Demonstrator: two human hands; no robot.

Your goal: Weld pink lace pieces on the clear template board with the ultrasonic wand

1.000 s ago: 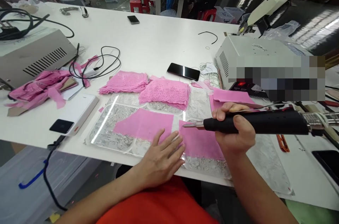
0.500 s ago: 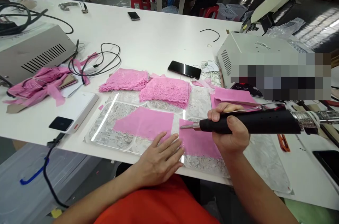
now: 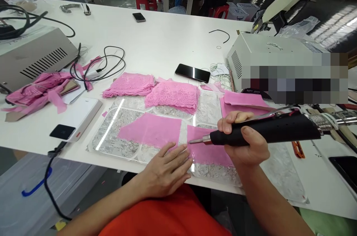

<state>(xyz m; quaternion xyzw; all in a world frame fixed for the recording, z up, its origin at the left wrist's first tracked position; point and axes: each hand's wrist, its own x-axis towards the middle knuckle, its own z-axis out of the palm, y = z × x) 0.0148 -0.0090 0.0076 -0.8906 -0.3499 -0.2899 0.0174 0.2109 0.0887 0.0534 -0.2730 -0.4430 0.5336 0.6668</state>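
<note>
The right hand (image 3: 245, 143) is closed in a full fist around the black grip of the tool (image 3: 267, 131), thumb on top, holding it nearly level. The metal tip (image 3: 195, 141) points to the person's left and sits at the left edge of the right piece (image 3: 210, 151) of pink fabric. Whether it touches the cloth cannot be told. The left hand (image 3: 167, 171) lies palm down and empty, fingers extended and slightly fanned, with the fingertips pressing near that same edge, just below the tip.

The right piece lies flat on the clear plate (image 3: 110, 131) at the near edge of the table (image 3: 156, 42). The left piece (image 3: 150, 130) lies flat on the same plate, just beside it, with a narrow gap between them.

Status, as judged: both pieces are laid out and the tip is at the edge of the right piece. No worked line shows on either piece, so the pass appears hardly begun. Two lace stacks (image 3: 129, 84) behind the plate and flat pink sheets (image 3: 242, 100) to the right are further stock. Which of these is finished cannot be told.

A phone (image 3: 192, 73) and a white box (image 3: 264, 51) stand beyond.
</note>
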